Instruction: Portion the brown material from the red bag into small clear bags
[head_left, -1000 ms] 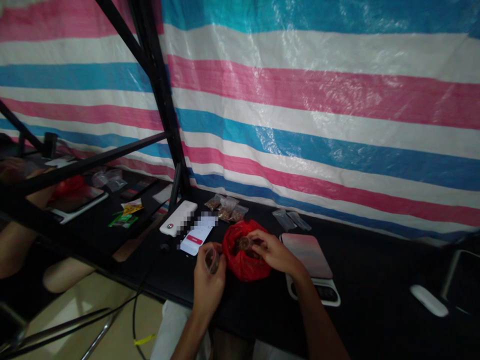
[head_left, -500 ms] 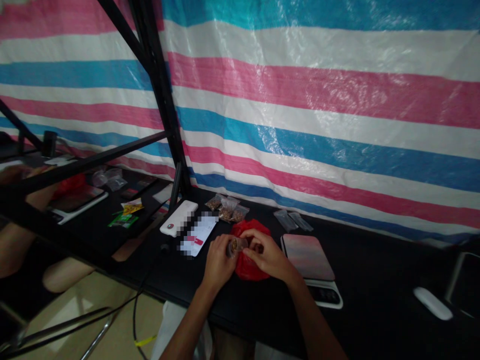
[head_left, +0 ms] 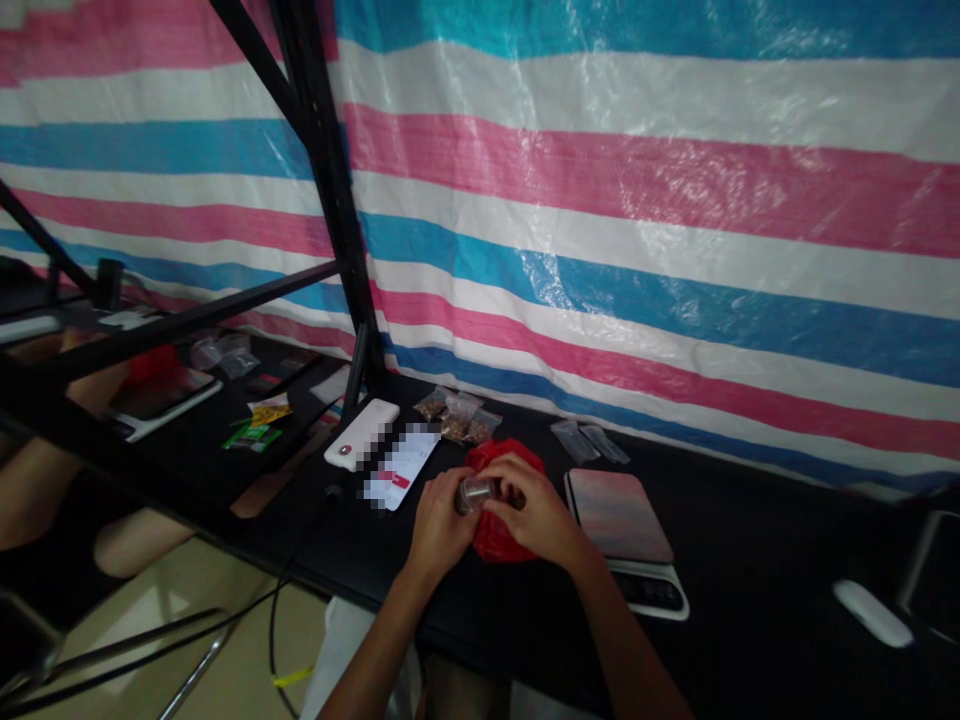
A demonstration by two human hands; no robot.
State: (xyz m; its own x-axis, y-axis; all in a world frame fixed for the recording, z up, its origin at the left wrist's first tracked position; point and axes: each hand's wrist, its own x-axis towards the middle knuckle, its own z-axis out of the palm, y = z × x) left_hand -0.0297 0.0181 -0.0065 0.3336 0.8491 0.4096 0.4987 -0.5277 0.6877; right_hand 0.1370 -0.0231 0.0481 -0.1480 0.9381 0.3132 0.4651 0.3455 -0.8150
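Observation:
Between my hands is a small clear plastic bag [head_left: 475,494], with something brownish inside it that I cannot make out clearly. My left hand [head_left: 439,525] is closed around its left side. My right hand [head_left: 534,508] has thumb and fingers curled at the bag's right edge, gripping it there. Both hands are over a crumpled red plastic bag [head_left: 504,540], which rests on the black table; small dark brown pieces show in it beneath my right fingers. Just right of my right hand lies a flat kitchen scale [head_left: 622,515] with a pinkish top.
Several filled clear bags [head_left: 459,416] lie behind the red bag. Flat clear bags [head_left: 589,441] are behind the scale. At left are a phone [head_left: 403,468] and a white device [head_left: 363,434]. A black metal frame [head_left: 330,210] separates a co-worker's table. A white object [head_left: 872,613] lies right.
The small clear bag has tipped in my fingers, so its side shows now instead of its open mouth. My hands stay in nearly the same place over the red bag.

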